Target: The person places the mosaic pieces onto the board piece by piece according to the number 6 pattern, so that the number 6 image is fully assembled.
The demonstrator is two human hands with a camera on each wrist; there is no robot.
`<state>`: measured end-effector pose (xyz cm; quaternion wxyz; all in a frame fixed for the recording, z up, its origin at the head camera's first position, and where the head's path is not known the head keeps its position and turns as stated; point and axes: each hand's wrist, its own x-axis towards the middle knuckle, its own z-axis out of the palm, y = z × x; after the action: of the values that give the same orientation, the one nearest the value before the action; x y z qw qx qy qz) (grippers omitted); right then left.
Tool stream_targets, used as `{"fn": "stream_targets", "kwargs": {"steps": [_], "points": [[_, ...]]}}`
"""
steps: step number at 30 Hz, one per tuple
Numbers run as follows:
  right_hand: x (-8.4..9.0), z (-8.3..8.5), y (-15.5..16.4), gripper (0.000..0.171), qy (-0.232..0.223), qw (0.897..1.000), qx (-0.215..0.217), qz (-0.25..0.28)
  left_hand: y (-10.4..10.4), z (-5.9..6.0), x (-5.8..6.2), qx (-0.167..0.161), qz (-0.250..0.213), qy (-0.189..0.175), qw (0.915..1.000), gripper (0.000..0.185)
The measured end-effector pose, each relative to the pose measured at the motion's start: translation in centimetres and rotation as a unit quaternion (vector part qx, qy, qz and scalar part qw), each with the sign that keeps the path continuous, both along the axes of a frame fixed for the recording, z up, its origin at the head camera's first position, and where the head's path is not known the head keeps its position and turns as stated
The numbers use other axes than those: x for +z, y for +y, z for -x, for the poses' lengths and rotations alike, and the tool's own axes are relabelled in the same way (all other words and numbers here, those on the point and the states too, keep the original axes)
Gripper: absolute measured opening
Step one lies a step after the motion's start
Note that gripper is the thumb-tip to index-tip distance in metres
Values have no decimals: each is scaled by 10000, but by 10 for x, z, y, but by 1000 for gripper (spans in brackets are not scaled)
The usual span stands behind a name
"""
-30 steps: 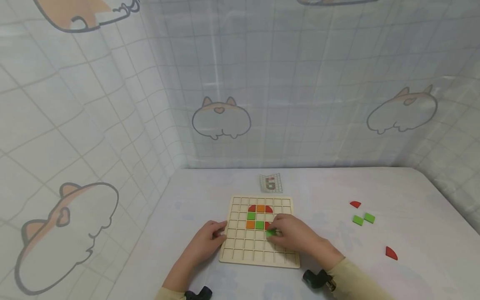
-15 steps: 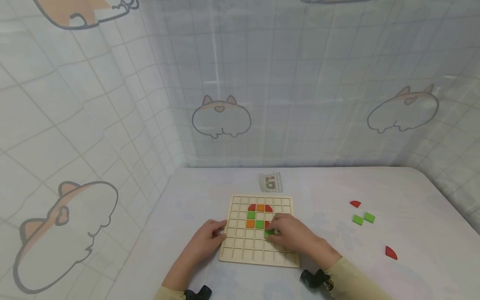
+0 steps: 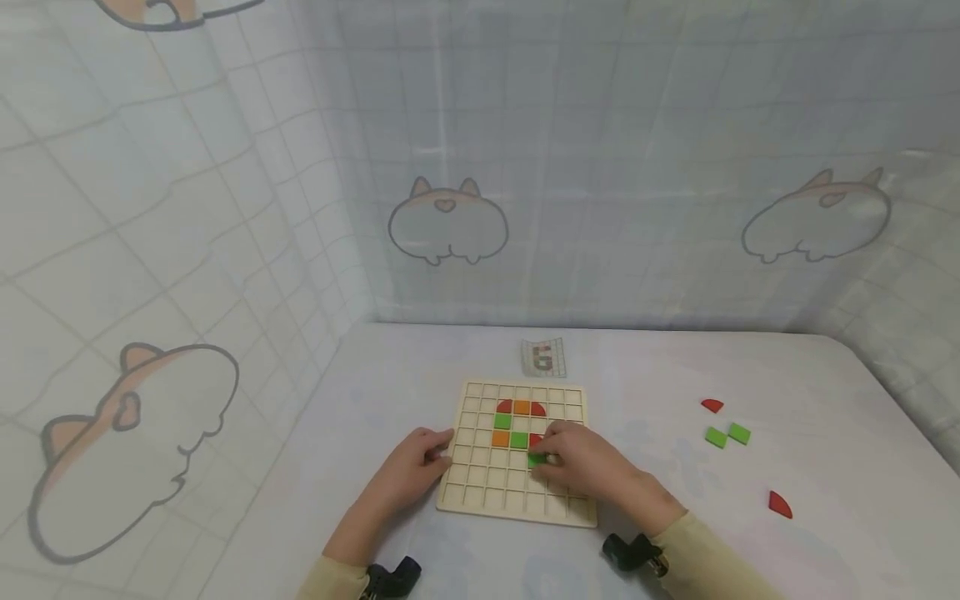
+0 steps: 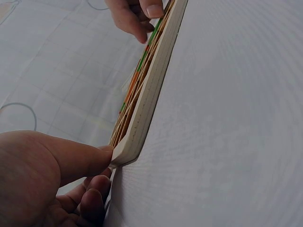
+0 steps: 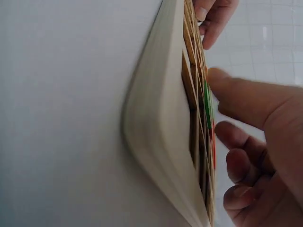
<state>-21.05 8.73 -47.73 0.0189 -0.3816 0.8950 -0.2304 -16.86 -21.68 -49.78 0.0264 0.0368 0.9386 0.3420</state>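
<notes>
A wooden grid board (image 3: 480,498) lies on the table, with orange, green and red tiles forming a partial figure in its cells. My left hand (image 3: 408,468) holds the board's left edge; in the left wrist view its thumb (image 4: 90,158) presses the rim while the other fingers curl below. Over the board's right half, my right hand (image 3: 588,461) pinches a green square tile (image 3: 535,460) at a cell just below a red tile (image 3: 535,439). The right wrist view has the thumb at one end of this green tile (image 5: 207,106) and a fingertip at the other.
Behind the board lies a small pattern card (image 3: 544,358) with a figure on a grid. Loose on the table to the right are two green squares, one green square (image 3: 716,437) being nearer, a red quarter-round (image 3: 712,406) and another red quarter-round (image 3: 780,504) closer to me.
The green tile has shifted slightly left, lining up under the red tile, with my right fingers still around it. My left hand keeps its place on the board. The head view has tilted slightly.
</notes>
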Motion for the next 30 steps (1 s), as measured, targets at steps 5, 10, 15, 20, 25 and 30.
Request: {"fn": "stream_targets", "kwargs": {"steps": [5,10,15,20,25,30], "points": [[13,-5,17,29,-295,9989,-345,114,1,1,0,-9,-4,-1,10000,46],[24,-9,42,33,-201,9970,-711,230,1,1,1,15,-39,-22,10000,46],[23,-10,70,33,-92,9939,-1077,195,3,1,2,95,-87,-101,9999,47],[18,-11,92,36,-164,9881,-1531,37,3,1,3,126,-86,-133,9998,47],[13,-14,112,34,-165,9849,-1725,-3,2,2,2,119,-55,-150,9998,47],[8,-19,129,31,-144,9820,-1882,39,1,3,1,131,-52,-154,9998,47]]}}
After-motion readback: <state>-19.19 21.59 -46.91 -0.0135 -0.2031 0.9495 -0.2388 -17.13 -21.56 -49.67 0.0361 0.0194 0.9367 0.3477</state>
